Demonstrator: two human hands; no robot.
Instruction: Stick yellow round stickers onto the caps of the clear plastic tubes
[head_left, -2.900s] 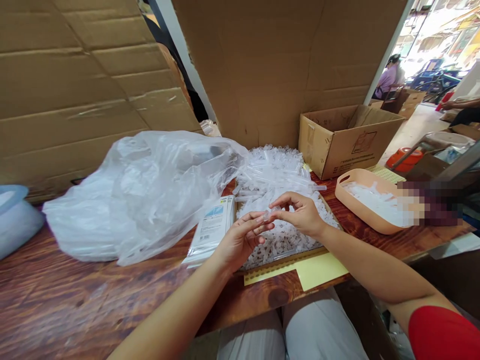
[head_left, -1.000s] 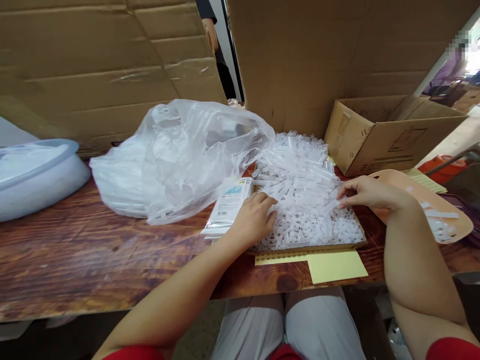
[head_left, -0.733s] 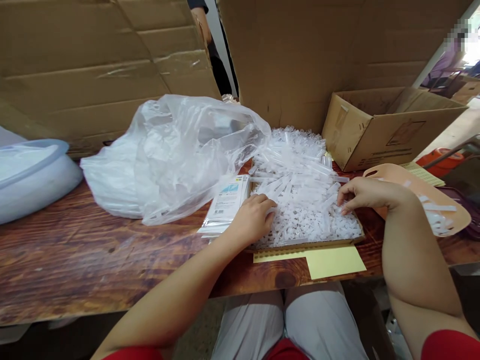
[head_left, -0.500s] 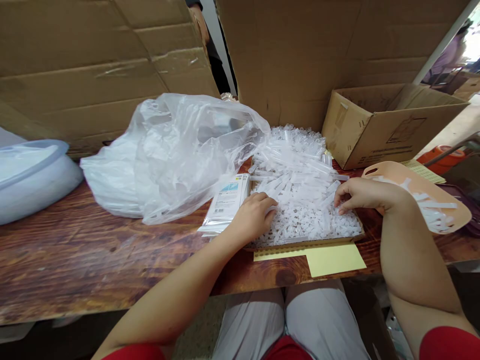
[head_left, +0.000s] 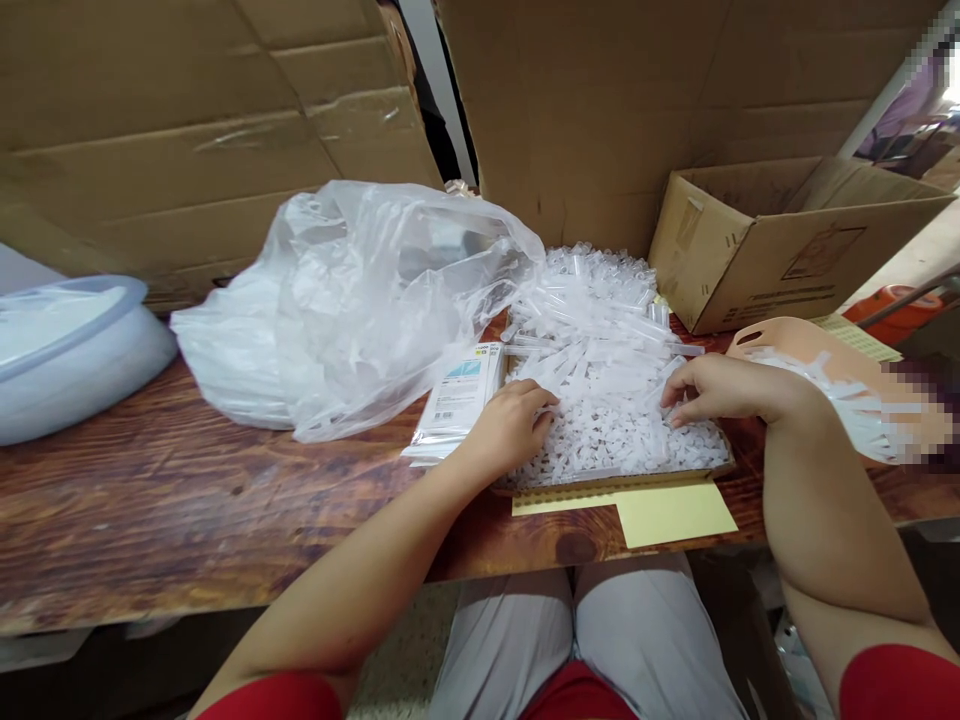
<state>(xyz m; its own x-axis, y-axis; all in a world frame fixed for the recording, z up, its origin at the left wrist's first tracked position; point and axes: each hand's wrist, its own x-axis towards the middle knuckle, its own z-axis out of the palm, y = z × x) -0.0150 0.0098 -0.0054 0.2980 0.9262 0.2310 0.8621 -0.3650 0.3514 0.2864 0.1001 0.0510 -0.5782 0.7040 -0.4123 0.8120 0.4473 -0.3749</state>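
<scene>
A shallow cardboard tray (head_left: 622, 480) on the wooden table is heaped with small white plastic pieces (head_left: 592, 440) and, behind them, longer clear plastic tubes (head_left: 600, 318). My left hand (head_left: 517, 425) rests over the tray's left side, its fingers bent toward the thumb at the pieces. At the right side, my right hand (head_left: 709, 390) reaches in with fingers and thumb drawn together low over the heap. What either hand pinches, if anything, is too small to make out. Printed packets (head_left: 456, 400) lie just left of the tray, close to my left hand.
A large clear plastic bag (head_left: 360, 310) sits behind the packets, with a pale basin (head_left: 82, 370) far left. To the right are an open cardboard box (head_left: 780, 260) and a peach-coloured tray (head_left: 907, 385) holding white strips. Yellow paper (head_left: 679, 515) lies at the table's front.
The view has shifted slightly. My right hand has moved a little left over the heap, its fingers still bent; my left hand stays nearly in place.
</scene>
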